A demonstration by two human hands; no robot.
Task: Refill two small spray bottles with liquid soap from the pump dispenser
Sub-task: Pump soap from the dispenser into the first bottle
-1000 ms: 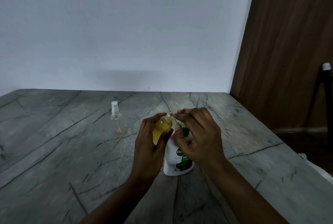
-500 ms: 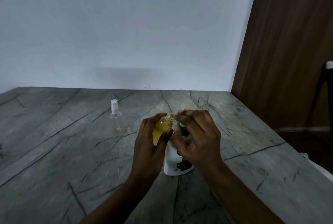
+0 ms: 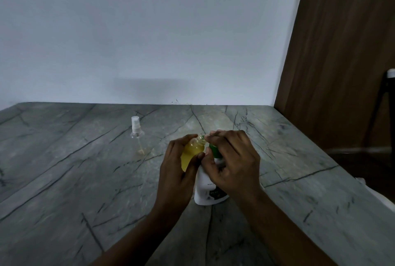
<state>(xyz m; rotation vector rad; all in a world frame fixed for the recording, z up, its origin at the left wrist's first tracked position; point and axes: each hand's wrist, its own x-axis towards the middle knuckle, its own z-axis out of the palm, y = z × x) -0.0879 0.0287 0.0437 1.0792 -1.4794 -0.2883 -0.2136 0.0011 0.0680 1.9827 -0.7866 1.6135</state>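
Observation:
My left hand [image 3: 176,171] grips a small clear spray bottle [image 3: 192,150] filled with yellow liquid, tilted with its open neck toward the pump spout. The white pump dispenser [image 3: 205,188] with a green pump top [image 3: 214,151] stands on the table just right of that bottle. My right hand [image 3: 233,163] lies over the pump head, fingers curled on it, hiding most of the pump. A second small spray bottle [image 3: 137,137], clear with a white sprayer cap and a trace of yellow at its base, stands upright to the left and farther back.
The grey marbled table [image 3: 74,180] runs to a white wall at the back. Its right edge drops off beside a brown wooden door [image 3: 342,52]. A dark stand [image 3: 382,103] with a white tip is at the far right.
My right hand has sunk slightly on the pump head, covering more of the dispenser label. The left hand and yellow bottle stay in place.

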